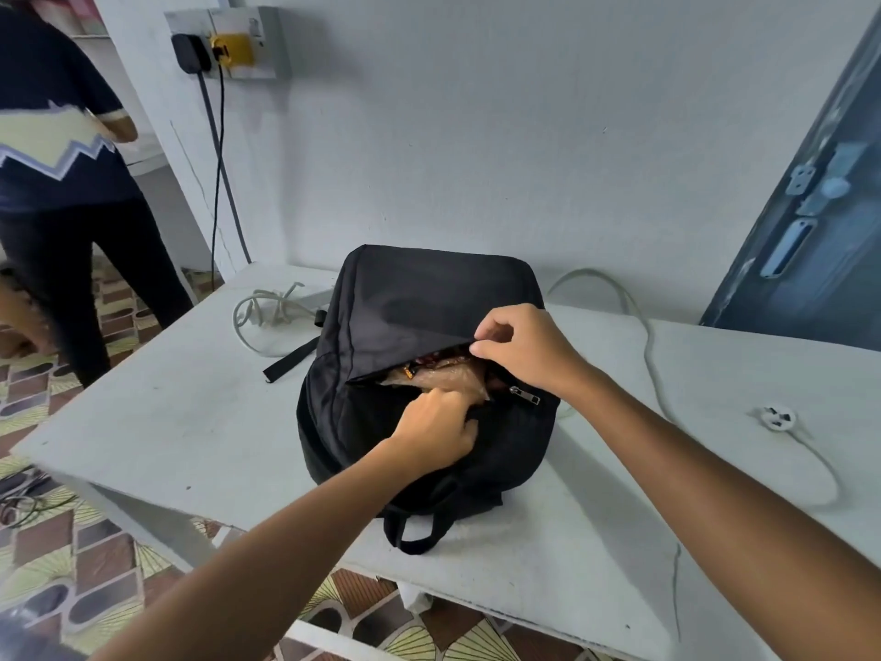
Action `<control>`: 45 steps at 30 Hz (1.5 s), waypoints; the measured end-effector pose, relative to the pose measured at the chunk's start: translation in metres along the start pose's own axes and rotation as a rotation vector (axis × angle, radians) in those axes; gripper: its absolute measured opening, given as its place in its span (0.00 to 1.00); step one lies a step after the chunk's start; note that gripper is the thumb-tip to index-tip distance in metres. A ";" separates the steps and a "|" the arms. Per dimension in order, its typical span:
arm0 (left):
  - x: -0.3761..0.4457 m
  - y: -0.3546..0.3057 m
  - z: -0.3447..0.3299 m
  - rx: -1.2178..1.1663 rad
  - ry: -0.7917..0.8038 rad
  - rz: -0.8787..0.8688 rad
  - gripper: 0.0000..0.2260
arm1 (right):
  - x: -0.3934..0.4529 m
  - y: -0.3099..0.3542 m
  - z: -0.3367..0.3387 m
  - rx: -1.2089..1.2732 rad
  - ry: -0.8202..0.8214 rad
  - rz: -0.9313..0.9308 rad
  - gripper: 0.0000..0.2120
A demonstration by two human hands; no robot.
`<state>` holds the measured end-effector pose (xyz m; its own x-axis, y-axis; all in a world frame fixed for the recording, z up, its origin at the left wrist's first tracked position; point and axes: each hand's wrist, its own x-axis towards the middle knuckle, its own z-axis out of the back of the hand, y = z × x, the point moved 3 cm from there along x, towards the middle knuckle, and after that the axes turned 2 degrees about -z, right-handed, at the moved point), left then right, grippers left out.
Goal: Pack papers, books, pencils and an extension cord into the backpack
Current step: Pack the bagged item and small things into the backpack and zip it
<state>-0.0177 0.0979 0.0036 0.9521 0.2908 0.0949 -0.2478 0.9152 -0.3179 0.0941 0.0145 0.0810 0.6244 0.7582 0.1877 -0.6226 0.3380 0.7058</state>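
A black backpack lies on the white table with its main zip partly open. In the gap shows a brownish plastic-wrapped bundle with something red behind it. My left hand grips the near edge of the opening, fingers curled over the fabric. My right hand pinches the upper flap edge and holds it up. A metal zip pull hangs just below my right hand. A white extension cord runs behind the bag to a round white plug on the right.
A coiled white cable lies left of the bag by a strap. A person stands at the far left. Wall sockets with plugs sit above the table. A blue door is at right.
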 end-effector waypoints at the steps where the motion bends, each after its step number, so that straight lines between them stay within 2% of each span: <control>1: -0.002 0.001 -0.003 -0.020 -0.035 0.016 0.16 | -0.004 -0.004 0.001 0.008 -0.016 -0.016 0.03; 4: -0.006 0.003 -0.009 0.053 -0.134 0.050 0.19 | -0.014 -0.020 0.002 0.012 -0.075 -0.074 0.02; 7: -0.004 0.000 -0.018 0.177 -0.107 0.097 0.20 | -0.022 -0.037 -0.004 -0.020 -0.072 -0.117 0.05; 14: 0.003 0.004 -0.018 0.186 -0.162 0.091 0.15 | -0.030 -0.057 -0.016 0.029 -0.043 -0.159 0.10; 19: 0.004 0.004 -0.015 0.184 -0.122 0.080 0.10 | -0.037 -0.067 -0.022 0.030 -0.066 -0.179 0.13; 29: -0.018 0.007 0.012 0.021 -0.289 -0.191 0.04 | -0.046 -0.075 -0.024 0.064 -0.137 -0.139 0.14; 32: -0.020 0.006 0.017 -0.002 -0.328 -0.218 0.03 | -0.047 -0.074 -0.022 0.040 -0.149 -0.124 0.12; 36: -0.018 0.005 0.014 -0.040 -0.356 -0.151 0.03 | -0.051 -0.072 -0.022 -0.056 -0.112 -0.096 0.10; 45: 0.011 0.000 0.006 -0.039 -0.201 0.063 0.10 | -0.050 -0.065 -0.028 -0.290 -0.070 -0.172 0.07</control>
<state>-0.0080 0.1022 0.0101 0.8791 0.4002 0.2588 -0.2947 0.8832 -0.3648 0.0898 -0.0300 0.0068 0.7567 0.6393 0.1364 -0.6072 0.6100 0.5091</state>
